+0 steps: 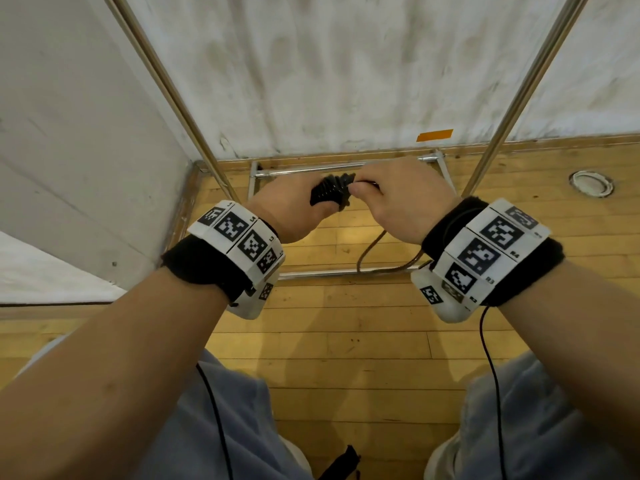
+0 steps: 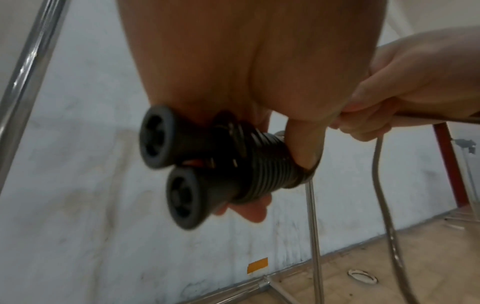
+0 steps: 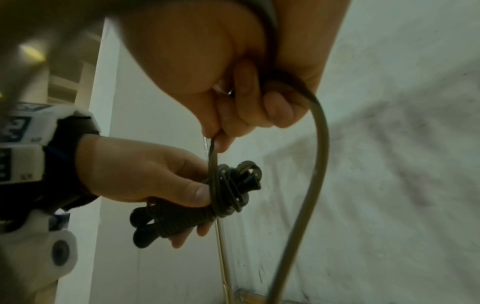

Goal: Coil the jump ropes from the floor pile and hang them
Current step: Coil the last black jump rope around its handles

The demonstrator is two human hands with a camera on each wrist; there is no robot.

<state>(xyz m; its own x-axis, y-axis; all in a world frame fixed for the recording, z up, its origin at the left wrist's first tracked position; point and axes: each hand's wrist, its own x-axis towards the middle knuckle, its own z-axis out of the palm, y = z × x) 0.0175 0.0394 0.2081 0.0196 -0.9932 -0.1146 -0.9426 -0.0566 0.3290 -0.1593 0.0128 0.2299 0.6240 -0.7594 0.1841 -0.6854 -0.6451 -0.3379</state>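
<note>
Above wood floor (image 1: 346, 341), inside metal rack (image 1: 540, 71). Left hand (image 1: 287, 209) wrapped round two black handles (image 2: 182, 174), rope (image 2: 270, 164) coiled tightly about them. Right hand (image 1: 398, 199) alongside, fingers pinching loose rope end (image 3: 319, 144), slack looping down.
</note>
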